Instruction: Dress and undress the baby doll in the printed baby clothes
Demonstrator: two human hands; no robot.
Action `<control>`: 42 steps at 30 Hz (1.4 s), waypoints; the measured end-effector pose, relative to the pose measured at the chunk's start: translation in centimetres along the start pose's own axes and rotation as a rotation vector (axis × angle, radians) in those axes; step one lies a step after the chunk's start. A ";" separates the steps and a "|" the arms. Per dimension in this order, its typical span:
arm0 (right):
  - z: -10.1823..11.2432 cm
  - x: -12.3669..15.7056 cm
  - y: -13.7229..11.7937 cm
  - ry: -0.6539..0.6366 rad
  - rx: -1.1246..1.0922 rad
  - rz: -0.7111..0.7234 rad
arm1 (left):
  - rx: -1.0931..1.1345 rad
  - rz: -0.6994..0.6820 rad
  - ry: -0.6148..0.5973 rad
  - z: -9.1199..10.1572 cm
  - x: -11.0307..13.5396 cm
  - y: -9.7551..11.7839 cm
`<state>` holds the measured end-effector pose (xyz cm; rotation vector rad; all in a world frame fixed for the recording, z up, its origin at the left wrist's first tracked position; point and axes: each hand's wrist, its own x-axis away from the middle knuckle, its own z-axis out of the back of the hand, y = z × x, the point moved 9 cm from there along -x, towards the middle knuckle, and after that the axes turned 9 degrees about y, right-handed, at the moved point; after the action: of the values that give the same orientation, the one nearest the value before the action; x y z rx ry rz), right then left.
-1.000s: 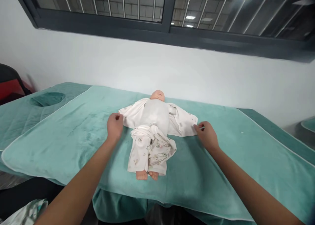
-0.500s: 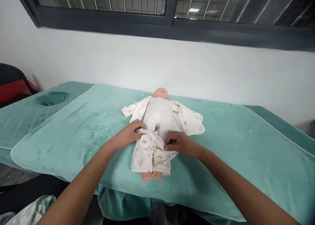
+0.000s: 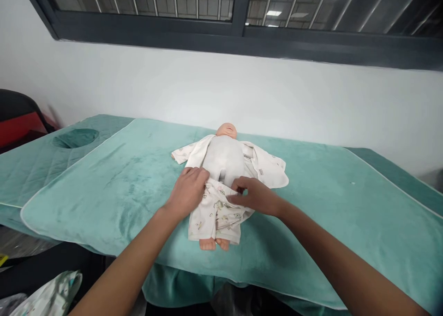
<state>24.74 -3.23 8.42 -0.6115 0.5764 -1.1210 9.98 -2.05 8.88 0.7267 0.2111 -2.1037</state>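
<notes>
A baby doll (image 3: 224, 157) lies on its back on a teal towel (image 3: 311, 219), head toward the wall and bare feet toward me. Its white printed top (image 3: 268, 170) lies spread open on both sides of the pale torso. White printed trousers (image 3: 218, 217) cover the legs. My left hand (image 3: 188, 191) grips the trousers' waistband at the doll's left hip as I see it, fingers curled over the cloth. My right hand (image 3: 254, 196) pinches the waistband on the other side.
The towel covers a green padded bed (image 3: 31, 161) with a face hole (image 3: 76, 137) at the left. A white wall and dark window frame stand behind. A red and black chair (image 3: 17, 120) is far left; patterned cloth (image 3: 51, 295) lies low left.
My hands left the spread edges of the top and came together at the doll's waist. Both now hold the trousers' waistband, slightly higher on the body.
</notes>
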 end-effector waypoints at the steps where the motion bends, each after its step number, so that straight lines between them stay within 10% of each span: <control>1: -0.1 0.2 0.3 -0.060 0.034 0.006 | 0.001 -0.005 -0.001 -0.1 0.0 0.0; 6: 1.4 0.8 4.3 -0.173 0.127 -0.075 | 0.091 0.108 -0.122 -0.3 -0.8 -1.7; 16: 3.1 -1.4 6.7 0.423 0.047 0.090 | 0.774 0.451 -0.675 -2.0 0.0 -4.4; 28: 2.3 -1.6 6.2 0.398 -0.016 0.180 | 0.762 0.452 -0.062 -2.1 -0.8 -5.4; 42: 5.7 -6.8 9.0 0.582 0.206 -0.111 | 0.521 0.584 0.041 -5.9 -7.5 -9.2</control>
<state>32.21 6.80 6.89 -0.1293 0.9154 -1.4528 8.51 11.03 7.33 0.9912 -0.4946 -1.5803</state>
